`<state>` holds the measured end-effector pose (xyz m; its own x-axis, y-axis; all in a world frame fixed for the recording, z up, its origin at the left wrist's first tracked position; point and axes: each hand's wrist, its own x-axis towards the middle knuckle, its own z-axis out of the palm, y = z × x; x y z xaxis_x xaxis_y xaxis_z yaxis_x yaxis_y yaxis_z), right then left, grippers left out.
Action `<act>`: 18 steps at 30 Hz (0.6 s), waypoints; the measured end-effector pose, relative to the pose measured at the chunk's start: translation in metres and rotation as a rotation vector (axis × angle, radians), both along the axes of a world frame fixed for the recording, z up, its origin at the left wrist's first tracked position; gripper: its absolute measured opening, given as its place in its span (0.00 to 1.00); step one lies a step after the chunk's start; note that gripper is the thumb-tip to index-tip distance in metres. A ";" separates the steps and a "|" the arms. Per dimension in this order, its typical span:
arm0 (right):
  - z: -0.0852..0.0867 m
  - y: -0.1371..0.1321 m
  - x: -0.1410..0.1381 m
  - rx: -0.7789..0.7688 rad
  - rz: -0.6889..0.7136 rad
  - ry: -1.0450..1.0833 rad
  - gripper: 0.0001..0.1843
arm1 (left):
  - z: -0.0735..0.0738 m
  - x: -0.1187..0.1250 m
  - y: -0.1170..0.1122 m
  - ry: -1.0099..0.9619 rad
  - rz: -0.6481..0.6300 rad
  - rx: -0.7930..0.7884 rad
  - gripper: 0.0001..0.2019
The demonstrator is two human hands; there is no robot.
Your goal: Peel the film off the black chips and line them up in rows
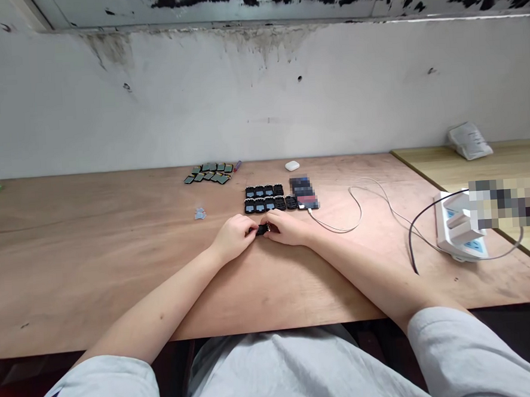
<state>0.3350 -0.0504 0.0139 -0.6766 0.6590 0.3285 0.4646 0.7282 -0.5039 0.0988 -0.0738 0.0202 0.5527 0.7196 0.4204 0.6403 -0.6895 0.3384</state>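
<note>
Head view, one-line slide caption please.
The left hand and right hand hold a small black part on a plywood bench beside rows of similar parts.

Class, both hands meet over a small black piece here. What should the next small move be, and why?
Probably the right hand should set the small black piece at the right end of the upper row of black frames. That row shows four against five in the lower row, and the piece resembles them, though the left hand and right hand partly hide it.

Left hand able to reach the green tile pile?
Probably yes: nothing lies between the left hand and the pile; the black rows sit to its right. It's on a small black part, though.
</note>
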 end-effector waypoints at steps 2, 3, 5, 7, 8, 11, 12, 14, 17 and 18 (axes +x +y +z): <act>0.001 0.000 0.000 0.006 0.004 -0.002 0.15 | 0.003 -0.001 0.000 0.068 -0.054 0.027 0.08; 0.001 0.000 0.000 0.008 0.006 -0.005 0.15 | 0.005 -0.002 -0.001 0.113 -0.078 0.046 0.09; 0.002 -0.001 -0.001 0.009 0.004 -0.008 0.15 | 0.007 -0.002 -0.002 0.184 -0.099 0.075 0.12; 0.003 -0.001 -0.001 0.005 -0.006 -0.004 0.16 | 0.009 -0.001 -0.003 0.193 -0.098 0.070 0.16; 0.003 -0.001 -0.001 0.001 -0.011 -0.002 0.17 | 0.008 -0.001 -0.003 0.186 -0.096 0.058 0.17; 0.002 -0.001 -0.001 -0.010 -0.015 0.003 0.18 | 0.006 -0.002 -0.003 0.176 -0.091 0.024 0.16; 0.002 0.000 -0.001 -0.013 -0.013 0.004 0.18 | 0.004 -0.003 -0.002 0.170 -0.089 0.017 0.15; 0.000 0.000 0.000 -0.017 -0.010 0.010 0.19 | 0.002 -0.006 0.000 0.133 -0.089 0.012 0.14; 0.000 0.000 0.001 -0.018 -0.018 0.013 0.19 | -0.001 -0.013 0.004 0.098 -0.097 0.028 0.13; 0.000 0.000 0.001 -0.019 -0.021 0.011 0.20 | -0.001 -0.016 0.005 0.107 -0.100 0.034 0.13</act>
<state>0.3361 -0.0501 0.0137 -0.6587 0.6794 0.3233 0.4742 0.7085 -0.5226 0.0831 -0.0686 0.0193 0.6640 0.6450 0.3783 0.5990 -0.7616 0.2473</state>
